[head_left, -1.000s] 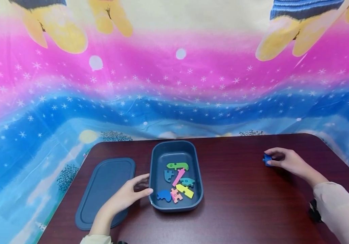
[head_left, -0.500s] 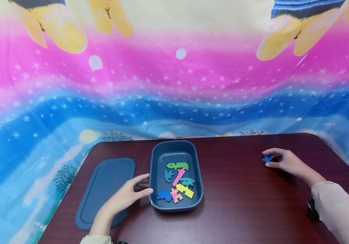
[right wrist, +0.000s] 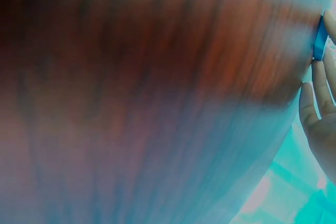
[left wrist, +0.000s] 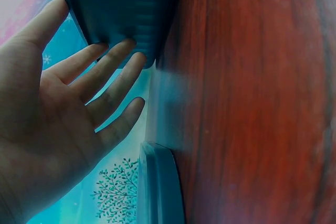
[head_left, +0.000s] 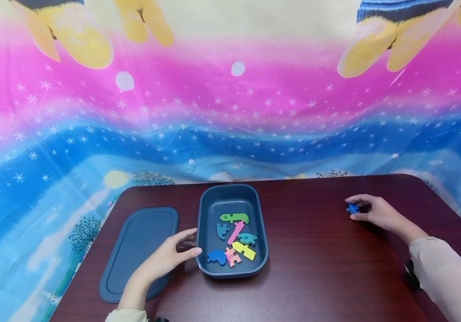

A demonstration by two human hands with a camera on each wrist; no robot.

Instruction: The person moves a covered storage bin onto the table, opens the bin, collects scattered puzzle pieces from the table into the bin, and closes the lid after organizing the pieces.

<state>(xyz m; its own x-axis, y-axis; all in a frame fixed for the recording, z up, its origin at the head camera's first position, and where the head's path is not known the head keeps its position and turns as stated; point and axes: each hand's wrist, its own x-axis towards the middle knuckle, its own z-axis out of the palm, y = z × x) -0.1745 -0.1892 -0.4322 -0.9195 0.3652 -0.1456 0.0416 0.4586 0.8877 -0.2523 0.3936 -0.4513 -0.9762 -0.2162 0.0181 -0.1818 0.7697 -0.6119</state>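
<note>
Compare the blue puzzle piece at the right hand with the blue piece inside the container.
The blue puzzle piece sits out on the table, pinched by the right hand; the blue piece in the container lies untouched near the front wall. The first looks smaller and knobbly, the second rounded and domed. Both are blue.

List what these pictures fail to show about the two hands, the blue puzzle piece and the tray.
- Small blue foam puzzle piece: too small in the head view and cut by the frame edge in the right wrist view, so its shape is unclear.
- Right hand: mostly out of frame in the right wrist view; the table there is blurred.
- Dark blue plastic tray: the left wrist view shows only its outer wall, which the left hand touches.
</note>
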